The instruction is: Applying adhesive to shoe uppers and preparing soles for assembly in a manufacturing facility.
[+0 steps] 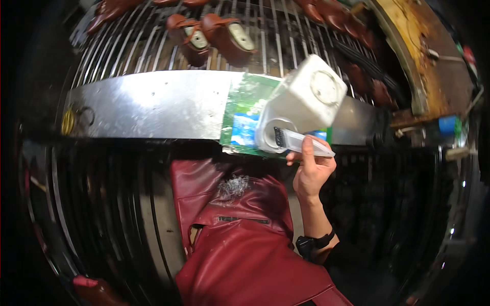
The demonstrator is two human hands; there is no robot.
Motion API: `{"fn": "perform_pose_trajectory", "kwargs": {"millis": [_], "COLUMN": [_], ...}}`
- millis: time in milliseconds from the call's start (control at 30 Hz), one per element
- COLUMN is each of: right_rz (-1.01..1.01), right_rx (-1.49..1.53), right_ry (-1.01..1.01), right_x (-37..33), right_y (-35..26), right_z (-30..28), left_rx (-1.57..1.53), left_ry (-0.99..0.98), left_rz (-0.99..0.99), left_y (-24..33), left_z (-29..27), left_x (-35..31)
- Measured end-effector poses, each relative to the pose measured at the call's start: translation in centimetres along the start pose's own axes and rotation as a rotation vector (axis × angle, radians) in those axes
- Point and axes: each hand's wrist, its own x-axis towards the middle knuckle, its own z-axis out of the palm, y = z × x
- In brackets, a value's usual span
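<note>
My right hand (313, 171) grips the pale, translucent flat handle of a small brush (301, 143) between thumb and fingers. Its dark bristle end points left, over a round white cup-like opening (269, 133). Directly behind that stands a white plastic container (309, 92), boxy and tilted, with a round mark on one face. Whether the opening belongs to the container, I cannot tell. Beneath both lies a green and blue printed plastic sheet (237, 104). A black band with a small device (308, 246) is on my right wrist. My left hand is out of view.
A metal ledge (153, 104) runs across in front of me, with a yellow coil (68, 121) at its left end. Beyond it, brown shoes (227, 38) stand on a rack of metal bars (143, 43). A red apron (245, 255) covers my lap. Wooden boards (408, 46) rise at right.
</note>
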Motion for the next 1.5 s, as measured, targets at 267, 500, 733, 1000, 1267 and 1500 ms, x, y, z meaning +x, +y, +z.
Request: {"fn": "perform_pose_trajectory", "kwargs": {"millis": [267,500,733,1000,1267,1500], "right_rz": [-0.216,0.557,0.540,0.229,0.387,-0.395], "right_rx": [-0.493,0.332,0.458,0.067,0.129,0.015], "right_ry": [-0.059,-0.007,-0.415,-0.352,-0.634,-1.109], "right_x": [-0.1,-1.4,-2.2,2.9,-0.4,-6.5], "right_y": [2.1,-1.3,0.6,5.4,0.6,-5.2], "right_z": [-0.7,2.3,7.2,13.0,8.5,4.0], "left_rx": [-0.130,-0.081,-0.170,-0.204,-0.216,-0.251], "left_ry": [-0.618,-0.980,-0.880,-0.859,-0.849,-0.839], "left_rz": [0.474,0.927,1.334,1.363,1.334,1.350], "left_y": [6.8,12.5,14.8,15.2,16.6,17.5], "left_z": [47.6,67.6,69.8,69.6,69.5,70.4], "left_x": [-13.7,-30.1,-31.3,-31.4,-31.0,-31.7]}}
